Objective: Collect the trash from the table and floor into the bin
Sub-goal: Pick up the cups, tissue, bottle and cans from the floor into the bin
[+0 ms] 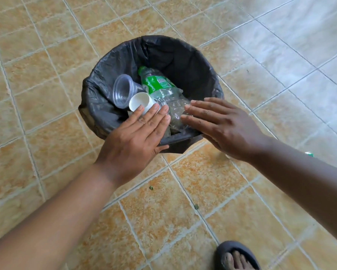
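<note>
A round bin (183, 55) lined with a black bag stands on the tiled floor. Inside it lie a crushed clear plastic bottle (163, 88) with a green label and cap, a clear plastic cup (122, 90) and a white paper cup (139, 101). My left hand (136, 137) hovers flat over the bin's near rim, fingers stretched toward the white cup, holding nothing. My right hand (220, 123) is spread flat over the near right rim, fingertips by the bottle's crushed end, also holding nothing.
Beige tiled floor (47, 94) all around, paler and glossy at the right. A small green-and-white scrap (309, 153) peeks out beside my right forearm. Two tiny green bits (151, 188) lie on the tiles. My foot in a dark sandal (235, 256) is at the bottom.
</note>
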